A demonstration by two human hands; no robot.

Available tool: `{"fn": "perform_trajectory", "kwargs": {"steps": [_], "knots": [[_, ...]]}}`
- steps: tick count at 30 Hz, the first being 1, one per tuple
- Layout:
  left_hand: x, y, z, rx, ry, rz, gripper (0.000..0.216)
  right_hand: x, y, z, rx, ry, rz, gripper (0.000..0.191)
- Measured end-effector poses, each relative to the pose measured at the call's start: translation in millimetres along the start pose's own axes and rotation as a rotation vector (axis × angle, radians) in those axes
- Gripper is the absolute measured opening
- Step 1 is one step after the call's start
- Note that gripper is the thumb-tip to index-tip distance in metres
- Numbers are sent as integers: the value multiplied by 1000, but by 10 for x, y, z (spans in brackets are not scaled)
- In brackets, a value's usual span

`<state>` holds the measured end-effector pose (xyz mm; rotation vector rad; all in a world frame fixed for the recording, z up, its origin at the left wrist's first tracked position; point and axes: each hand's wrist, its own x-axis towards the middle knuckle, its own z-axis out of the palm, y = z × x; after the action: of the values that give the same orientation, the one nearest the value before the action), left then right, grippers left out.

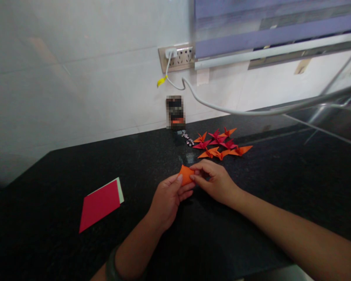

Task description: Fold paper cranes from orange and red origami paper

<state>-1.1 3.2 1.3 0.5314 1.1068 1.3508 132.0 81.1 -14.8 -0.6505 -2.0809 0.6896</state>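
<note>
The fingers of the left hand are closed on a small folded piece of orange paper, thumb on top and the others spread beneath, probably to support it. The right hand pinches its right edge between thumb and fingertips, a grip that seems meant for fine control. The paper is held just above a dark, speckled bench. Just beyond the hands, orange and red paper birds sit in a tight cluster, perhaps grouped to leave working room. Next to them lies a beaded strap, near a dark, pixelated object upright against the pale wall. To the left, red paper lies over pale green paper, seemingly placed within reach. Above, a socket panel holds a white plug, its cable looping right below a purple-blue blind.
</note>
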Motion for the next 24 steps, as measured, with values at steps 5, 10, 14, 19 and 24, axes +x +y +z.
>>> {"fn": "perform_trajectory", "kwargs": {"steps": [5, 10, 14, 19, 24], "knots": [[11, -4, 1, -52, 46, 12, 15, 4, -6, -13, -18, 5, -92, 21], [14, -12, -2, -50, 62, 31, 14, 8, -28, -22, -22, -5, -116, 22], [16, -14, 1, -52, 54, 42, 14, 7, -24, -19, -25, 7, -127, 21], [17, -24, -12, -33, 57, 51, 14, 22, -34, -25, -36, 28, -161, 17], [7, -38, -28, 29, 30, 69, 17, 25, -37, -29, -37, 38, -165, 12]]}}
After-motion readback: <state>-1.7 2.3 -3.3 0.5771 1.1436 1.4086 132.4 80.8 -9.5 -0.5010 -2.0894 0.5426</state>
